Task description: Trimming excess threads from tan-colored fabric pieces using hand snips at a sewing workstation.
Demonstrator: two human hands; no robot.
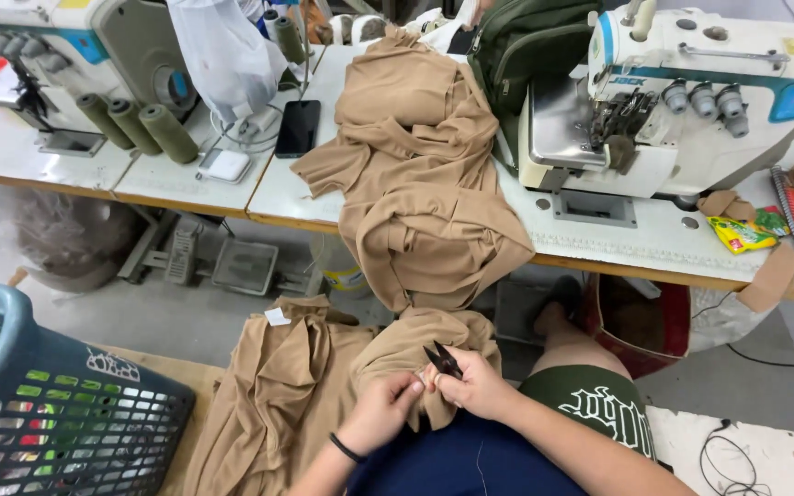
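Head view shows right hand [480, 386] gripping black snips [443, 360] shut, left hand [380, 411] pinching tan garment [415, 344]; a tan pile [420, 184] at 12 o'clock waits on the counter [599, 243], seemingly untrimmed.

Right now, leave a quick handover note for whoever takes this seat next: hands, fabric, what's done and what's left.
Right hand: holds small black thread snips, blades on the cloth.
Left hand: pinches the tan knit garment on the lap.
Done or not: cannot tell; another tan piece lies at the left beside the blue plastic basket.
Left: a pile of tan garments on the white sewing table.
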